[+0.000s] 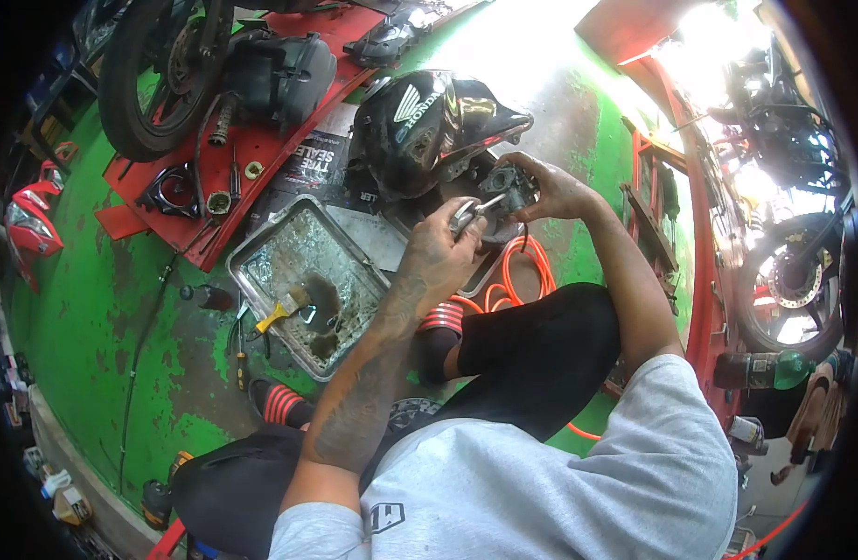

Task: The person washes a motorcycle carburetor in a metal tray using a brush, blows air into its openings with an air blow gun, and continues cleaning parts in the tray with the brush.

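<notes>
Grey shirt (541, 490), right hand (564, 195) around likely carburetor (514, 190)

Floor (531, 70) washed out by strong light from upper right; glints scattered across tray (293, 247); edges bowed, corners blackened; lower-left clutter (71, 504) blurred.

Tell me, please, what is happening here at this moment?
A person is handling a metal part in front of the body. The right hand holds the part, and the left hand holds a thin tool with its shaft pointing toward it; whether the tip touches is hard to tell. A black fuel tank is just beyond the hands. A tray with a dark puddle is nearby, with a yellow-handled brush at its edge.
</notes>
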### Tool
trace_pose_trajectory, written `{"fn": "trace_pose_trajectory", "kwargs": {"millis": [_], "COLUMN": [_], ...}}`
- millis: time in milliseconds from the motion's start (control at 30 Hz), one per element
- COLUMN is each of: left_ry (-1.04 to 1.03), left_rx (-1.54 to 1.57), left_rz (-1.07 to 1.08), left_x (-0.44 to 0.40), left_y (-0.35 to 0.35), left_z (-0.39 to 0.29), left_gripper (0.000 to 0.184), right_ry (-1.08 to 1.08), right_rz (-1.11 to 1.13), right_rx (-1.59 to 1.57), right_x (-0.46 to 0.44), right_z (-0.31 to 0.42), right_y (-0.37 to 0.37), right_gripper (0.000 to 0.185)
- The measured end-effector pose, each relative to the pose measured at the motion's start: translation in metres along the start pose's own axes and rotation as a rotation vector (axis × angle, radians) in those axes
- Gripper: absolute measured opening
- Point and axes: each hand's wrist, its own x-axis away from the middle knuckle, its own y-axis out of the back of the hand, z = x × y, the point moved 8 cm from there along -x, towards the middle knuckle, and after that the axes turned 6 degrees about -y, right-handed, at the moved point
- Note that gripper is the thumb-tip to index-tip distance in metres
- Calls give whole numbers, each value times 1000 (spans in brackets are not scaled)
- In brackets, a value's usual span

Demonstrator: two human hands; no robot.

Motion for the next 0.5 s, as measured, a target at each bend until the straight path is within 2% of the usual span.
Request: {"fn": "trace_pose_trajectory", "kwargs": {"millis": [33, 100, 300, 333, 400, 500], "left_ry": [1, -93, -21, -20, -107, -71], "left_rx": [1, -256, 4, 5, -186, -36], "left_rz": [-2, -92, -31, -34, -118, -57], "left_x": [0, 1, -3, -3, -1, -3], "left_y": [0, 9, 7, 7, 15, 12], "left_z": [2, -14, 4, 4, -8, -2], "left_gripper": [31, 29, 30, 30, 32, 33], "right_ry": [16, 32, 42, 32, 22, 23], "right_rz": [1, 6, 52, 56, 64, 73], "right_rx": [-21, -40, -75, -83, -92, -71], "right_x": [0, -1, -3, -2, -3, -4], "right_z": [0, 1, 5, 6, 6, 9], "right_y": [-1, -2, -6, -6, -7, -8], "right_gripper": [90, 90, 92, 93, 94, 96]}}
